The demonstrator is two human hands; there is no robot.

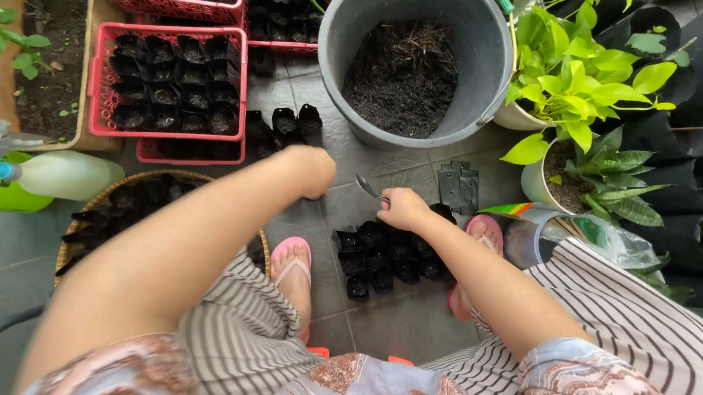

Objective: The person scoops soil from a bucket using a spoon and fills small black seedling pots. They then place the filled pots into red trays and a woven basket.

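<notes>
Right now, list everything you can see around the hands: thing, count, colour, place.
bucket: one, grey, top centre, part-filled with dark soil
crates: at least two, red, top left, packed with black grow bags
filled grow bags: a cluster, black, on the floor between the feet
loose grow bags: three, black, beside the front crate
flat bags: small stack, black, right of the cluster
basket: one, woven tan, left, holding black bags
spray bottle: one, pale green, far left
potted plants: several, green, right
spoon: one, metal, in the right grip
left hand: reaching forward, grip hidden
right hand: closed on the spoon
</notes>
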